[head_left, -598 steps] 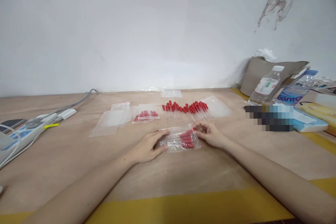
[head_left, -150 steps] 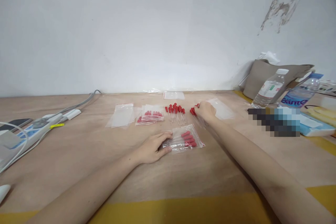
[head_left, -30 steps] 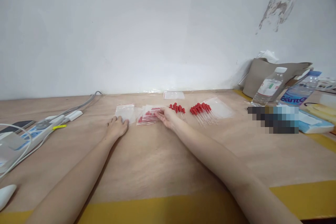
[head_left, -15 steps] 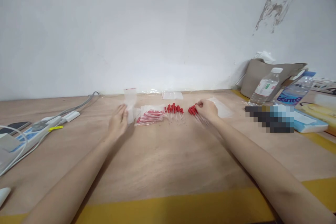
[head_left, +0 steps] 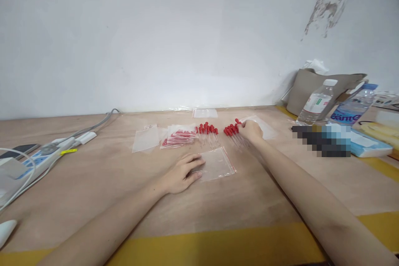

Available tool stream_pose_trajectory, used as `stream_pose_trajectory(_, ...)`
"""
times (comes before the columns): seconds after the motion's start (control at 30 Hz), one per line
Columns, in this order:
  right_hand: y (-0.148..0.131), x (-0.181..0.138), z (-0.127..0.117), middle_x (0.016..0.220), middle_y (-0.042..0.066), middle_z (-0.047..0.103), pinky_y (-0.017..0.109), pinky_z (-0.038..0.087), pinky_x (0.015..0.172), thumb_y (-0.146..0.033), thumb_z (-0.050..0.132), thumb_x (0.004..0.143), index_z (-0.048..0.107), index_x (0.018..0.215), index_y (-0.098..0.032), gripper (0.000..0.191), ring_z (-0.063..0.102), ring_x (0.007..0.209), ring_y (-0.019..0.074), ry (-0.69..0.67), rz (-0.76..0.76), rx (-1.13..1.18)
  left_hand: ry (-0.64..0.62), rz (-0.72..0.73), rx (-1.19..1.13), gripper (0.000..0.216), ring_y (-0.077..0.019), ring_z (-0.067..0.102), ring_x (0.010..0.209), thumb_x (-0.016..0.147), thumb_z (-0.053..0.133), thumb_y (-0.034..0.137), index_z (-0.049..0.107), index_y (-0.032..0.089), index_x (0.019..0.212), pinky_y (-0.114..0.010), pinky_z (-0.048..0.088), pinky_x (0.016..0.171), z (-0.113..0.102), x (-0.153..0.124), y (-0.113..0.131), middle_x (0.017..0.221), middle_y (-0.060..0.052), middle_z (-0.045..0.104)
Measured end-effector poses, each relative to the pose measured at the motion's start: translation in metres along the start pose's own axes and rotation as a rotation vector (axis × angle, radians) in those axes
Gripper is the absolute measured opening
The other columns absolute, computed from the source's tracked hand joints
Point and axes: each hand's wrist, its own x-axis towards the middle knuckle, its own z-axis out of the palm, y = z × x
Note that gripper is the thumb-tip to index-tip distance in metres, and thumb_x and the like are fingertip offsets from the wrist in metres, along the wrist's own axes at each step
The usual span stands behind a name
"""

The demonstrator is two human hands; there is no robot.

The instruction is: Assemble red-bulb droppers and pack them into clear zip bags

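My left hand (head_left: 183, 173) rests on the table, thumb and fingers apart, fingertips touching the closed end of a clear zip bag (head_left: 218, 165) that lies flat. Against a row of droppers with red bulbs (head_left: 231, 129), my right hand (head_left: 251, 131) has its fingers closed on a dropper (head_left: 238, 121); most of its tube is hidden by the hand. Another group of red-bulbed droppers (head_left: 206, 129) lies just to the left. Beside that group are filled bags of droppers (head_left: 179, 138). Farther left sits another zip bag (head_left: 145, 138).
Bags lie by the wall (head_left: 205, 113) and behind my right hand (head_left: 264, 128). A power strip (head_left: 40, 164) with cables is at left. Two bottles (head_left: 318, 102), a grey-brown container (head_left: 297, 91) and a blue tissue pack (head_left: 370, 145) stand or lie at right.
My left hand has moved right and nearer, from the bags at left, and a zip bag now lies flat at its fingertips. My right hand has shifted slightly right among the droppers.
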Motion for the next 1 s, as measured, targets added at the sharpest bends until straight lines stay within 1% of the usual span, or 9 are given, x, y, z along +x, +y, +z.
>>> stream_pose_trajectory(0.1,-0.005,-0.004,-0.005,0.072,0.009,0.063,0.027,0.042,0.06,-0.037,0.044,0.077,0.06,0.076,-0.015,0.027,0.06,0.07,0.0191,0.016,-0.074,0.092,-0.026,0.002,-0.001,0.04,-0.0209,0.039,0.12,0.088,0.038,0.038,0.045,0.023,0.124,-0.039,0.033,0.1,-0.001,0.001,-0.001,0.131,-0.008,0.042)
stream_pose_trajectory(0.17,-0.005,-0.013,-0.007,0.07,0.006,0.061,0.025,0.043,0.056,-0.039,0.043,0.079,0.054,0.092,-0.014,0.031,0.058,0.061,0.0149,0.014,-0.12,0.247,-0.029,0.006,0.001,0.041,-0.0209,0.039,0.12,0.088,0.038,0.038,0.045,0.023,0.125,-0.039,0.033,0.1,-0.002,0.001,-0.001,0.131,-0.008,0.041)
stream_pose_trajectory(0.23,-0.001,-0.028,-0.006,0.065,0.001,0.058,0.024,0.043,0.05,-0.041,0.047,0.077,0.041,0.109,-0.013,0.043,0.055,0.051,0.0127,-0.014,-0.157,0.493,-0.026,0.005,0.004,0.04,-0.0209,0.039,0.12,0.088,0.037,0.038,0.044,0.024,0.125,-0.039,0.033,0.1,-0.002,0.001,0.0,0.131,-0.007,0.041)
stream_pose_trajectory(0.33,0.007,-0.054,-0.004,0.06,-0.006,0.052,0.024,0.044,0.044,-0.04,0.055,0.071,0.023,0.119,-0.017,0.062,0.053,0.044,0.0117,-0.098,-0.175,0.753,-0.027,-0.003,0.008,0.04,-0.0212,0.039,0.12,0.088,0.038,0.038,0.045,0.024,0.124,-0.039,0.033,0.1,-0.002,0.002,0.001,0.131,-0.007,0.042)
stream_pose_trajectory(0.43,0.011,-0.075,0.001,0.062,-0.007,0.05,0.025,0.046,0.043,-0.04,0.058,0.069,0.02,0.116,-0.021,0.063,0.053,0.043,0.0117,-0.153,-0.143,0.885,-0.026,-0.009,-0.002,0.041,-0.0213,0.039,0.12,0.087,0.039,0.038,0.044,0.023,0.125,-0.04,0.033,0.1,-0.002,0.003,0.001,0.131,-0.007,0.043)
stream_pose_trajectory(0.57,0.01,-0.087,0.011,0.061,-0.007,0.051,0.028,0.05,0.049,-0.043,0.06,0.067,0.025,0.106,-0.022,0.056,0.057,0.048,0.0128,-0.197,-0.126,1.011,-0.01,-0.007,-0.031,0.042,-0.0204,0.039,0.12,0.087,0.04,0.037,0.042,0.023,0.126,-0.039,0.033,0.1,-0.002,0.003,0.001,0.13,-0.007,0.044)
stream_pose_trajectory(0.77,0.014,-0.095,0.012,0.068,-0.004,0.057,0.03,0.05,0.059,-0.049,0.061,0.067,0.033,0.093,-0.023,0.046,0.06,0.056,0.0114,-0.437,-0.076,1.211,-0.031,-0.015,-0.052,0.051,-0.0214,0.039,0.121,0.084,0.045,0.042,0.035,0.023,0.13,-0.04,0.032,0.1,-0.004,0.003,0.002,0.131,-0.007,0.043)
stream_pose_trajectory(0.9,0.021,-0.098,-0.001,0.076,-0.002,0.058,0.024,0.047,0.057,-0.036,0.068,0.065,0.045,0.084,-0.019,0.034,0.057,0.06,0.0082,-0.573,-0.169,1.147,-0.017,-0.008,-0.078,0.054,-0.0223,0.039,0.12,0.082,0.047,0.043,0.034,0.023,0.131,-0.041,0.033,0.1,-0.004,0.003,0.002,0.131,-0.007,0.043)
stream_pose_trajectory(1.0,0.022,-0.099,-0.007,0.078,-0.001,0.059,0.022,0.045,0.055,-0.028,0.07,0.065,0.048,0.079,-0.017,0.028,0.054,0.058,0.0068,-0.701,-0.254,1.129,-0.01,0.0,-0.082,0.053,-0.0219,0.041,0.119,0.082,0.047,0.042,0.034,0.023,0.13,-0.039,0.034,0.099,-0.003,0.004,0.001,0.13,-0.007,0.044)
